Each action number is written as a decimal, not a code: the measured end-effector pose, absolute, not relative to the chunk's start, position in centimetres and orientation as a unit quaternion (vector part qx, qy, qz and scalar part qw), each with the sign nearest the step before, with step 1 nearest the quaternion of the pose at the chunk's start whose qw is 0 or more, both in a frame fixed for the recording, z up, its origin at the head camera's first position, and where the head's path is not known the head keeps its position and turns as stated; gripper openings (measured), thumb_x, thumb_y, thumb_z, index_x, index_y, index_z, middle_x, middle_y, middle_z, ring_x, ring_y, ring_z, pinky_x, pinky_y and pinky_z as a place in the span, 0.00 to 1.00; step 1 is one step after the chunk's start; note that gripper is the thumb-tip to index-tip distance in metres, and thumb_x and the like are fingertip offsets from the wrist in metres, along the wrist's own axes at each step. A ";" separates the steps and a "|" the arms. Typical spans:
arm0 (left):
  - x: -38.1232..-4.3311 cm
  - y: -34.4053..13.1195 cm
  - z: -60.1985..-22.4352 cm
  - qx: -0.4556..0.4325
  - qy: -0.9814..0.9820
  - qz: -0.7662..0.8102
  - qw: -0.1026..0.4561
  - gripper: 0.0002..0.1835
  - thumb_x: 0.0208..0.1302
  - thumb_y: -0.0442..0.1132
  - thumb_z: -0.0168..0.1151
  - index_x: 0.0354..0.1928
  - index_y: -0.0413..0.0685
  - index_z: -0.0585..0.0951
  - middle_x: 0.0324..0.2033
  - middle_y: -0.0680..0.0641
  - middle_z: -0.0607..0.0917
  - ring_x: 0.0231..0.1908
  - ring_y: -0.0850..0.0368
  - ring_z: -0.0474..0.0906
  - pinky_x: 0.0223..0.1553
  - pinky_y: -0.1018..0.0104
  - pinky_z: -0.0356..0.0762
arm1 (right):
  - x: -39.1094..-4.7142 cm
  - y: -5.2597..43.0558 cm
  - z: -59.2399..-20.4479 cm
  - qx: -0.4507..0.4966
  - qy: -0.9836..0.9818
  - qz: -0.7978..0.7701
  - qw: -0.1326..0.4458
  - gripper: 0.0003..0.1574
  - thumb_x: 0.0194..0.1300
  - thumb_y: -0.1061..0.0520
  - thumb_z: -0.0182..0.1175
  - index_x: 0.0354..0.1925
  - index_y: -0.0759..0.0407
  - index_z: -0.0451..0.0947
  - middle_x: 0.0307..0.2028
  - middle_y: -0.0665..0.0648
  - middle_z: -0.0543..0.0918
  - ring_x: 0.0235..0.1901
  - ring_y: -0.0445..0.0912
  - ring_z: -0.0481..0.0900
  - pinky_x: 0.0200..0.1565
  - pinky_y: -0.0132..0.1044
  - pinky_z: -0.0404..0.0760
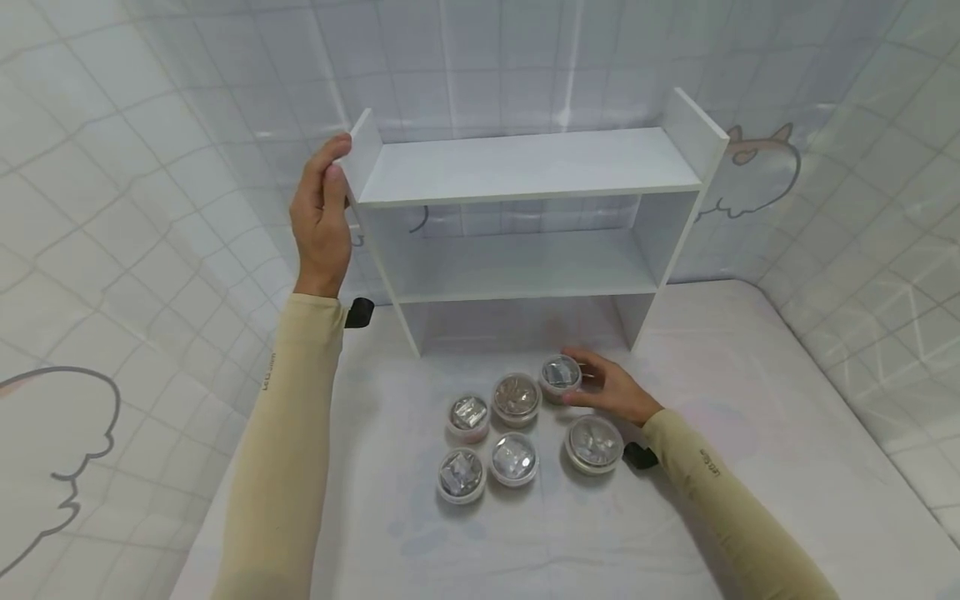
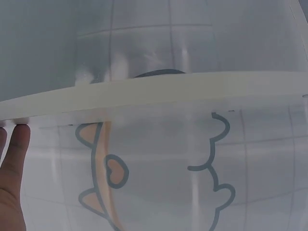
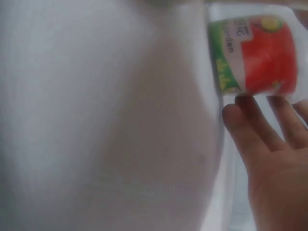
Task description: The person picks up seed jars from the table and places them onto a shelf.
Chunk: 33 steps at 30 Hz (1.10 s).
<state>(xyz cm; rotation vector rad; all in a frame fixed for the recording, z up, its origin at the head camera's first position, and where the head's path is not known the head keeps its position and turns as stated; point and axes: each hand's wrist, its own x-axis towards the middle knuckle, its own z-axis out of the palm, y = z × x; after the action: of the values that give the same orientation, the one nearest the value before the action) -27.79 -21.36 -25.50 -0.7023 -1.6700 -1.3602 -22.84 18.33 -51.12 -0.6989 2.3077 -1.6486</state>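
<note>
My left hand (image 1: pixel 322 221) rests against the left side panel of a white shelf unit (image 1: pixel 528 196), its fingertips touching near the upper front corner. In the left wrist view, straight fingers (image 2: pixel 14 149) meet the panel at the left. On the table, my right hand (image 1: pixel 613 390) holds a small round tub (image 1: pixel 561 377), with the thumb on the near side and fingers round the far side. The right wrist view shows its red and green label (image 3: pixel 262 57) under clear wrap. Fingertips beyond the tub are partly hidden there.
Several clear-lidded round tubs stand in front of the shelf: a larger one (image 1: pixel 594 443) near the right wrist, another large one (image 1: pixel 516 397), and smaller ones (image 1: pixel 468 417) to the left. Tiled-pattern curtains (image 1: pixel 150 167) hang round the table (image 1: pixel 750 392).
</note>
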 end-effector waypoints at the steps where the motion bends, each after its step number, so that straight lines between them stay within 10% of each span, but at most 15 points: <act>1: -27.8 -21.3 -25.5 -0.281 -0.667 -0.545 0.423 0.17 0.78 0.29 0.45 0.61 0.28 0.76 0.62 0.39 0.79 0.67 0.52 0.71 0.69 0.58 0.67 | -22.8 18.3 -51.2 -0.238 0.784 -0.563 0.111 0.52 0.60 0.56 0.75 0.76 0.59 0.62 0.72 0.60 0.67 0.67 0.63 0.69 0.68 0.60 0.67; 33: -27.9 -20.7 -25.6 -0.235 -0.695 -0.559 0.386 0.17 0.80 0.32 0.45 0.63 0.36 0.77 0.64 0.46 0.78 0.67 0.58 0.70 0.65 0.62 0.72 | -23.7 19.0 -48.8 -0.243 0.777 -0.580 0.040 0.45 0.60 0.59 0.75 0.72 0.58 0.68 0.64 0.60 0.76 0.60 0.58 0.77 0.62 0.52 0.77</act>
<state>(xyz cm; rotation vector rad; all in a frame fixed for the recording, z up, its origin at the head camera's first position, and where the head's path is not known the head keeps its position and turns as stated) -27.90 -20.73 -25.57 -0.5987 -1.7700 -1.4226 -23.71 19.05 -48.80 -0.7433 2.3809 -1.7771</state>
